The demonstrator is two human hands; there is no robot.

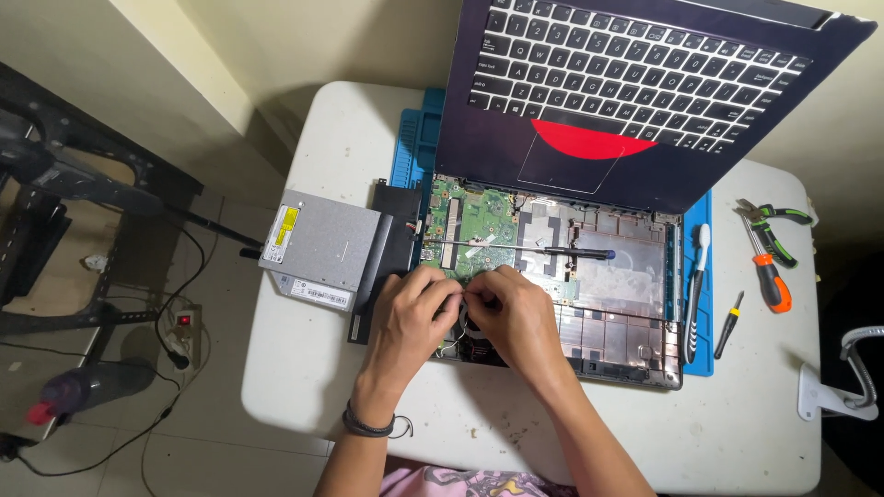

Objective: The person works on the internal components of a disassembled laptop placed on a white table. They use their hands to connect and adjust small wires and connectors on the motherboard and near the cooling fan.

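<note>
While both hands are working close together over the opened laptop base (608, 304), the left hand (405, 317) and right hand (516, 317) are curling their fingers around something small near the green circuit board (479, 225); what they are pinching is hidden. A long screwdriver (525, 247) is lying across the base, which is resting on a blue mat (410, 147) on the white desk (313, 368).

White table (304, 368) on pale tiled floor (184, 451), beside cream wall (304, 37).
</note>
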